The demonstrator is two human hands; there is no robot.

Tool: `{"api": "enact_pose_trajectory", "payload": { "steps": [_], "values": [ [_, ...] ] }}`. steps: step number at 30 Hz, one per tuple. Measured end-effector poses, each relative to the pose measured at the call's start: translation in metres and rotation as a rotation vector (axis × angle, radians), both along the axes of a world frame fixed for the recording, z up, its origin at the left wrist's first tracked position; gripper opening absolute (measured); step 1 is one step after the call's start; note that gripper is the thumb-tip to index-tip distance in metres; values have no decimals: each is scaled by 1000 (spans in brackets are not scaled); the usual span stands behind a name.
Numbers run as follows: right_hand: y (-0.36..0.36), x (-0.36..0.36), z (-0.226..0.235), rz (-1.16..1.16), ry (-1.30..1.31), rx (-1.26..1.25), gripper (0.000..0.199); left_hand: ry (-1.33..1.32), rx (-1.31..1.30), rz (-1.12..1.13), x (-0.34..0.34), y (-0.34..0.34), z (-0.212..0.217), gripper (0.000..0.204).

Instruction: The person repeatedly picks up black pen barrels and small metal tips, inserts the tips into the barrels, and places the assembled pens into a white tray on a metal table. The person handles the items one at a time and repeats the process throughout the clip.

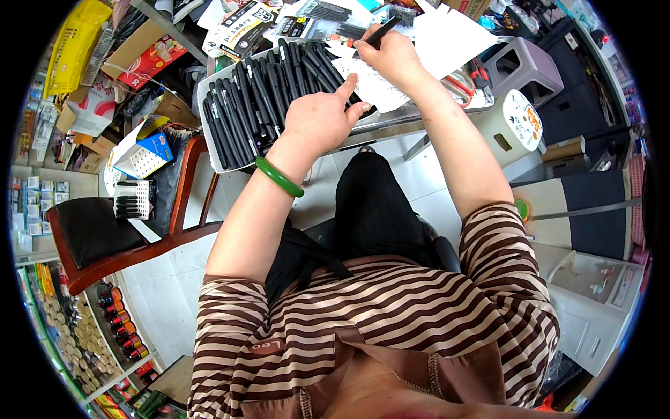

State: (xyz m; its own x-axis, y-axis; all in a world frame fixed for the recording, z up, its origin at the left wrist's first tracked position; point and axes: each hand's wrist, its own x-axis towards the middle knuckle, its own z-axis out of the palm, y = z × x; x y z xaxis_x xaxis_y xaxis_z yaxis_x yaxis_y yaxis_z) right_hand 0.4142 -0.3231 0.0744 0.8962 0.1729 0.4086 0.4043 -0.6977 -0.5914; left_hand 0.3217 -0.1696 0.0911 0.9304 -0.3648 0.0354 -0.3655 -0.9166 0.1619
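Wearing striped shirt [377,293] up close, with white tray [205,133] of black pens [255,98] at left, holding left hand [315,120] at paper's [380,96] edge, index [346,86] and thumb [359,111] apart, clamping black pen [384,29] in fingers [366,49] of right hand [396,61] near same paper.
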Motion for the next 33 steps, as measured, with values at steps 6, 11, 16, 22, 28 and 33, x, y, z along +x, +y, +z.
{"api": "enact_pose_trajectory", "payload": {
  "steps": [6, 11, 16, 22, 28, 33],
  "values": [
    [1, 0, -1, -11, -72, -35, 26, 13, 7, 2, 0, 0, 2, 52],
    [1, 0, -2, -30, -39, -13, 26, 17, 20, 6, 0, -1, 2, 52],
    [-1, 1, -7, 18, -19, 65, 27, 30, 10, 7, 0, -1, 2, 52],
    [1, 2, -7, 16, 13, 70, 27, 23, 11, 4, 0, -1, 2, 52],
    [2, 2, -6, 19, 14, 33, 26, 21, -32, 17, 1, -1, -2, 50],
    [4, -3, -1, 35, 48, 55, 25, 17, -45, 14, 1, 1, -3, 50]
  ]
}}
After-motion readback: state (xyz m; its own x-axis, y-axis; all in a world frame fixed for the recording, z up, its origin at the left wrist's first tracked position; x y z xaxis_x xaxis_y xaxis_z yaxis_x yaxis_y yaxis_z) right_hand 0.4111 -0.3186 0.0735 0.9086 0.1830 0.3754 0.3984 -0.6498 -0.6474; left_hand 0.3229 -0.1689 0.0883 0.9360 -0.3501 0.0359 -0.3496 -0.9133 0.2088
